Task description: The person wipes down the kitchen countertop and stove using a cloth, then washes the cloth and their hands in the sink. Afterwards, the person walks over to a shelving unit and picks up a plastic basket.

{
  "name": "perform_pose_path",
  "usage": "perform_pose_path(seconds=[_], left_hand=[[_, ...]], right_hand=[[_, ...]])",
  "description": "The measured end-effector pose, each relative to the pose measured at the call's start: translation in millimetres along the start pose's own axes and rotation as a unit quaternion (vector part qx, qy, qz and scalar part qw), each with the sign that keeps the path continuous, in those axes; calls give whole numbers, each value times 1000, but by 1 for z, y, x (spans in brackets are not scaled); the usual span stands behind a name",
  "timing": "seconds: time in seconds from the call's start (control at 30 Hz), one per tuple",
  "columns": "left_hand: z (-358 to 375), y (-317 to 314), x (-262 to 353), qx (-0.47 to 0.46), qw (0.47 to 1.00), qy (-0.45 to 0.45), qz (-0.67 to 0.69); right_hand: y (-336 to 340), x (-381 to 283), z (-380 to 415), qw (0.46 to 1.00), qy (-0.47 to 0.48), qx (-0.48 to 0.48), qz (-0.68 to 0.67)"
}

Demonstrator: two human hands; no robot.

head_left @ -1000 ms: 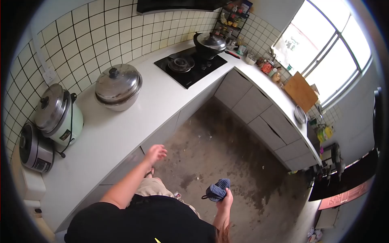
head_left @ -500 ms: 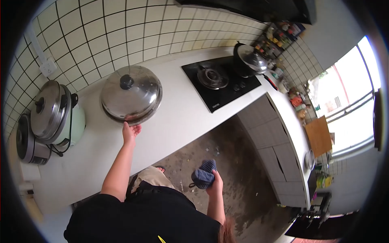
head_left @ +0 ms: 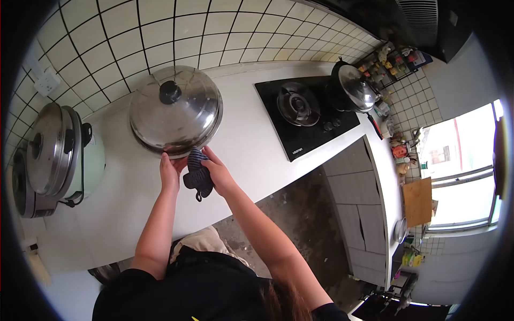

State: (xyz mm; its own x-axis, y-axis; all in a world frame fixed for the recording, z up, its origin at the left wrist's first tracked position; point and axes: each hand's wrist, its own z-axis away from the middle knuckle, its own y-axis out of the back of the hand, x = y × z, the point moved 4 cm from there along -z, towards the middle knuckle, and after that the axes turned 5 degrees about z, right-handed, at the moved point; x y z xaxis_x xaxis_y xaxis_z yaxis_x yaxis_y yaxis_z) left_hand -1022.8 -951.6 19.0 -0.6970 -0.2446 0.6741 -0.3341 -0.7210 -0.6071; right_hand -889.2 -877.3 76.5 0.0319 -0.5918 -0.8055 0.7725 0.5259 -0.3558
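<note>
2 hands meet at the near edge of the big steel pot [head_left: 175,109] on the white tabletop [head_left: 241,144]. The fingers of the right hand [head_left: 217,171] are wrapped around a dark blue striped cloth [head_left: 197,174] and press it against the pot's rim. The left hand [head_left: 171,171] lies flat, fingers spread and holding nothing, touching the pot's side just beside the cloth. The pot's lower wall is hidden under its wide lid, so I cannot tell how far the fingertips reach below it. The cloth's small loop hangs down toward the person.

Half a second ago the right hand held the cloth low, away from the tabletop; now it has come up to the pot. The left hand has stayed at the pot.

Farther left stands a green rice cooker [head_left: 64,155], with another cooker [head_left: 21,187] partly cut off at the edge. To the right is the black stove [head_left: 305,115] with 1 black pot [head_left: 353,88] on it.
</note>
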Motion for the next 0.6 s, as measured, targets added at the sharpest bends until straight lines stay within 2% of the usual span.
perform_pose_path(seconds=[0.2,0.3,0.33,0.43,0.5,0.6], left_hand=[[-20,2,-4,13,1000,-1,-12],[-23,11,-5,-6,1000,19,-24],[-25,16,-6,15,998,41,-51],[-33,27,-7,16,991,120,-49],[-20,23,1,-6,992,115,-51],[-21,43,-23,-16,983,153,-103]], right_hand=[[-11,-14,-21,1000,22,-13,10],[-2,-9,-10,1000,28,-3,2],[6,-4,-2,1000,24,3,4],[33,0,51,998,-32,23,-54],[65,19,95,990,-12,57,-126],[133,68,179,948,4,179,-263]])
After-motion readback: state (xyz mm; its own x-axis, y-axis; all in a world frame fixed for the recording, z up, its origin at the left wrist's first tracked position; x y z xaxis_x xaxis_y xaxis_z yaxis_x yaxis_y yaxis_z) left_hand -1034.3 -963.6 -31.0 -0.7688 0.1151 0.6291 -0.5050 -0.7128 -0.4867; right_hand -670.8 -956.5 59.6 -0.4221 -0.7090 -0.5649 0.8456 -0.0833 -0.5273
